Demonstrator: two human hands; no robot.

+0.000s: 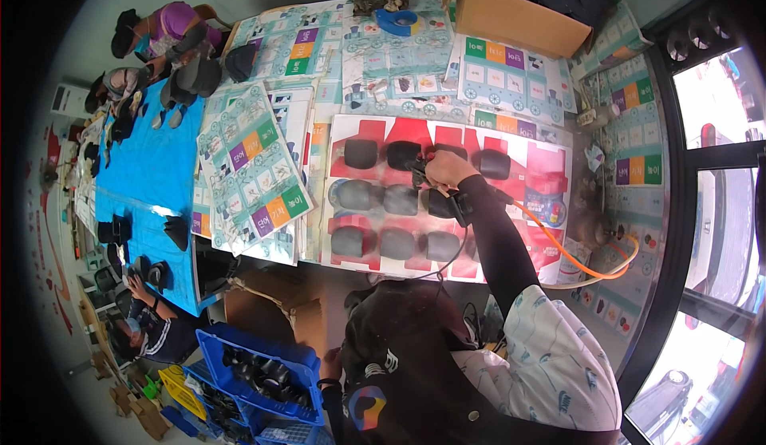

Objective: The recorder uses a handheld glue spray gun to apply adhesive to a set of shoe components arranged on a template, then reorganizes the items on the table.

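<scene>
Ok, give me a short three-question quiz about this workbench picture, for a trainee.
1. True or false: the right hand holds a spray tool over the dark pads.
2. How many rows do the pads form on the red and white sheet?
3. What is the left hand nearest to? A) cardboard box B) blue crate C) orange hose

Key: 1 true; 2 three; 3 B.
</scene>
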